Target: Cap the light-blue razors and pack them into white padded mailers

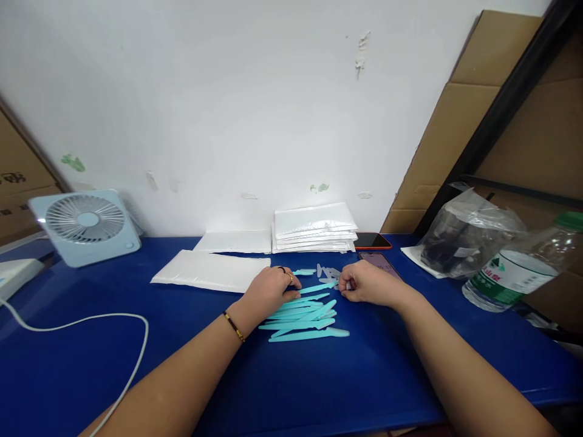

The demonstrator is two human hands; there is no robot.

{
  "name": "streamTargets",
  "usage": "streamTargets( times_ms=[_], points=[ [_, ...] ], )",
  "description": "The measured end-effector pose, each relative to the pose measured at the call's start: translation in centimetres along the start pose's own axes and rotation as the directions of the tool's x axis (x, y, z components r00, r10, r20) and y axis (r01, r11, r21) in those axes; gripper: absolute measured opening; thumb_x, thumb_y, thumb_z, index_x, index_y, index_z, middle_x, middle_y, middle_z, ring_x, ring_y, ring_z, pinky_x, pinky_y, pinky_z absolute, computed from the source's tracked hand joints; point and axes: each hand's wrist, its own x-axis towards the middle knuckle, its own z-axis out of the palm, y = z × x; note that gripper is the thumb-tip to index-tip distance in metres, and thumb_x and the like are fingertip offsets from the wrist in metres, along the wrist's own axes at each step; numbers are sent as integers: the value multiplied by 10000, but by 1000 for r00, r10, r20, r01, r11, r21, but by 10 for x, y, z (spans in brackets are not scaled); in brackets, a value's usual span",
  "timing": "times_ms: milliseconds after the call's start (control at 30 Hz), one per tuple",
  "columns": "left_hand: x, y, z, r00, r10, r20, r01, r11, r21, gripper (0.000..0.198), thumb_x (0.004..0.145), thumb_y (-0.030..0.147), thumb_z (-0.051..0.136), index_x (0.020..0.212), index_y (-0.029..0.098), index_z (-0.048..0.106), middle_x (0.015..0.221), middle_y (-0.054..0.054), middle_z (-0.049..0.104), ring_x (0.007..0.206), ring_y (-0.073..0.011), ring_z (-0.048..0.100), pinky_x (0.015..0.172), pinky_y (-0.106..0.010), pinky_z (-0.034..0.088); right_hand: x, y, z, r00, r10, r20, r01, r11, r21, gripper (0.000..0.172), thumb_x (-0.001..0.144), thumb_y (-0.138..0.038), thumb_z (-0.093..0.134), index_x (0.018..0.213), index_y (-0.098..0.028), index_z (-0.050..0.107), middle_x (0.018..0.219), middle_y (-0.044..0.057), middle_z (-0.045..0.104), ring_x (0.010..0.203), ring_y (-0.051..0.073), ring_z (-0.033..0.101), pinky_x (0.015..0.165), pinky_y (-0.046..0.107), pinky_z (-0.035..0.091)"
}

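Observation:
A turquoise eyebrow razor (317, 287) runs between my two hands. My left hand (272, 288) is closed around its handle end, with the fingers bent. At its blade end my right hand (364, 283) is pinched, and whatever sits between those fingertips is hidden. Just below my hands lies a loose pile of similar turquoise razors (300, 325), most pointing right. Several small translucent blade caps (324, 271) are scattered behind the held razor. A couple more turquoise razors (304, 272) lie beyond my left fingers.
White padded mailers (314, 224) are stacked against the wall, with another white mailer (214, 270) lying flat at left. Two phones (380, 262) rest behind my right hand. A blue fan (88, 224) and white cable (113, 315) are left; a plastic bottle (514, 273) and bag (464, 233) stand right.

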Motion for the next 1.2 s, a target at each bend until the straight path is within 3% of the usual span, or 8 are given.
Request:
streamTargets(
  times_ms=[167, 433, 700, 1033, 1200],
  points=[
    [0, -2, -3, 999, -31, 15, 29, 994, 106, 221, 827, 282, 449, 758, 219, 649, 767, -21, 637, 713, -163, 557, 645, -260, 367, 1, 1, 0, 992, -46, -118, 37, 997, -73, 65, 620, -214, 618, 683, -200, 624, 721, 10, 618, 602, 139, 536, 551, 229, 365],
    [-12, -19, -19, 998, -51, 30, 44, 982, 185, 217, 819, 290, 448, 742, 217, 636, 736, -16, 642, 668, -149, 557, 614, -253, 352, 4, -5, 1, 991, -99, -88, 97, 995, -25, 109, 685, -156, 542, 679, -186, 647, 736, 24, 598, 608, 123, 531, 563, 213, 376],
    [-13, -25, -20, 999, -37, 28, 29, 971, 238, 210, 823, 275, 451, 744, 212, 635, 723, 1, 646, 623, -122, 548, 598, -227, 349, 7, -7, 5, 989, -109, -102, 104, 993, -49, 154, 759, -189, 510, 773, -184, 663, 793, 34, 608, 639, 124, 547, 593, 217, 398],
    [-12, -25, -20, 997, -65, 38, 54, 972, 231, 218, 829, 270, 442, 734, 210, 629, 731, 5, 649, 658, -130, 559, 618, -234, 358, 20, -23, 22, 958, -237, -164, 226, 971, -82, 204, 829, -188, 468, 838, -191, 672, 810, 37, 625, 692, 128, 568, 640, 218, 418],
    [-13, -21, -20, 986, -145, -77, 159, 964, 212, 169, 790, 281, 503, 879, 222, 633, 892, -13, 641, 768, -157, 567, 673, -253, 385, 20, -14, 16, 943, -129, -308, 107, 990, -90, 220, 848, -206, 449, 889, -198, 665, 856, 42, 629, 756, 143, 574, 692, 236, 421]
  ],
)
